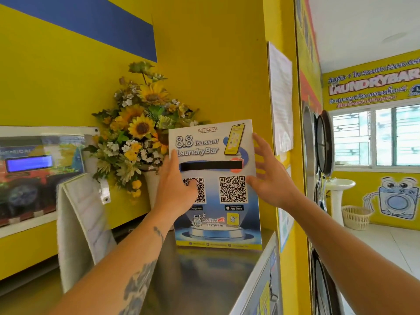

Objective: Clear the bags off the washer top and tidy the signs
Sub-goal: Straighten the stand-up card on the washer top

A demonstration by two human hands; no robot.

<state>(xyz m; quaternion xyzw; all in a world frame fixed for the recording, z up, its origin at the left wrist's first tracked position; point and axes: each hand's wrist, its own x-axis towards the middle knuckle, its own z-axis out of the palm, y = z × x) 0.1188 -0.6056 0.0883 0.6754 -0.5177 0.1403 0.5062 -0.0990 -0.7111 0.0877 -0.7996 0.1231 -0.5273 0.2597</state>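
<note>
LaundryBar QR sign (214,187) upright on washer top (204,269), right of sunflower bouquet (141,126); left hand (177,189), right hand (270,180) straight-fingered against its side edges.

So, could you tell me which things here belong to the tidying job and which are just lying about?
Job: QR sign, folded white board, washer top, left hand, right hand.
Lying about: sunflower arrangement, wall notice, wicker basket.

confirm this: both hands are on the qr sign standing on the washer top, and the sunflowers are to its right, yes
Wrong side: the head view shows the sunflowers left of the qr sign, not right. Otherwise correct: the left hand and right hand are on it, and it stands on the washer top.
</note>
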